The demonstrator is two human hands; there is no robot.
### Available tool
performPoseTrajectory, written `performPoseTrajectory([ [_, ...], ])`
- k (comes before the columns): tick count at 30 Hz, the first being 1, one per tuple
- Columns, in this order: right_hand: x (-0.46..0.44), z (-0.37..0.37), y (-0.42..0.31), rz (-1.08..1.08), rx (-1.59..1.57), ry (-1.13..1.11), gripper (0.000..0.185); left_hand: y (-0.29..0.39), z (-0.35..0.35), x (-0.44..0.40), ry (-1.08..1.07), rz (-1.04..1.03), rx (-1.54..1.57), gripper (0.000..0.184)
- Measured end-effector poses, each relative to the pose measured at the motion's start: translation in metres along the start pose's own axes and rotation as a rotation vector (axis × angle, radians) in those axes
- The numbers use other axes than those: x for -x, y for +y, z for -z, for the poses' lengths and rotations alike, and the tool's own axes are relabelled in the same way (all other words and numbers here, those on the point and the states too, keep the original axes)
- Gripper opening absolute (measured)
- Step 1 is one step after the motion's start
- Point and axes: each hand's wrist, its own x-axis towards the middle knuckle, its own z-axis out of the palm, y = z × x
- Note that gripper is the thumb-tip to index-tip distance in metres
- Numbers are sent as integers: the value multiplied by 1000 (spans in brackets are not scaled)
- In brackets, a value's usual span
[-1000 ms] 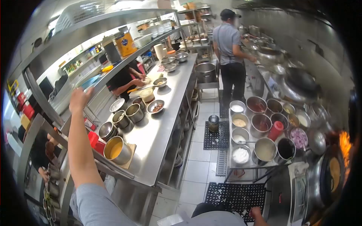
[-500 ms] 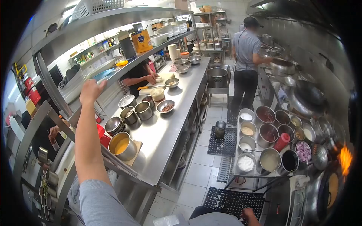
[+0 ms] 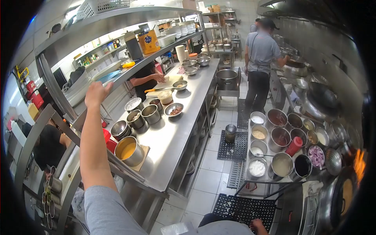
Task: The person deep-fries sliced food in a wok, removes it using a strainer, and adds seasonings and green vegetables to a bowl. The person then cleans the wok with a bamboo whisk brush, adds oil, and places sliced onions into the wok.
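Note:
My left arm reaches up and forward, and my left hand (image 3: 98, 94) is closed on the front edge of the metal shelf (image 3: 150, 56) above the counter. Just beyond it on that shelf are a light blue item (image 3: 110, 76) and a yellow object (image 3: 128, 64). Low at the bottom edge hangs my right hand (image 3: 258, 226), partly cut off beside my body above the black mat (image 3: 244, 209); its fingers are too unclear to read. Below my left forearm's right side, a steel pot of orange sauce (image 3: 128, 152) stands on a board on the counter (image 3: 158, 156).
Several steel pots and bowls (image 3: 150, 113) line the counter, where a co-worker's hands (image 3: 159, 78) work. A person in grey (image 3: 260, 55) stands at the woks. Sauce containers (image 3: 282, 164) crowd the right-hand stand. A flame (image 3: 359, 166) burns beside a wok (image 3: 340, 199).
My left hand stays at the shelf edge. The person in grey has shifted right, and another person shows behind. At far left a co-worker has leaned, and their hand is no longer seen.

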Motion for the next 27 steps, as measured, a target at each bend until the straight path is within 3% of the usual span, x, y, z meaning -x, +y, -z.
performPoseTrajectory([
  [6,7,2,10,23,-218,-13,13,3,5,-3,-74,27,-19,65],
  [18,31,3,9,21,-19,81,13,1,4,-4,-60,36,17,64],
  [27,38,2,11,-42,-107,129,13,0,2,-6,-76,25,-1,66],
])
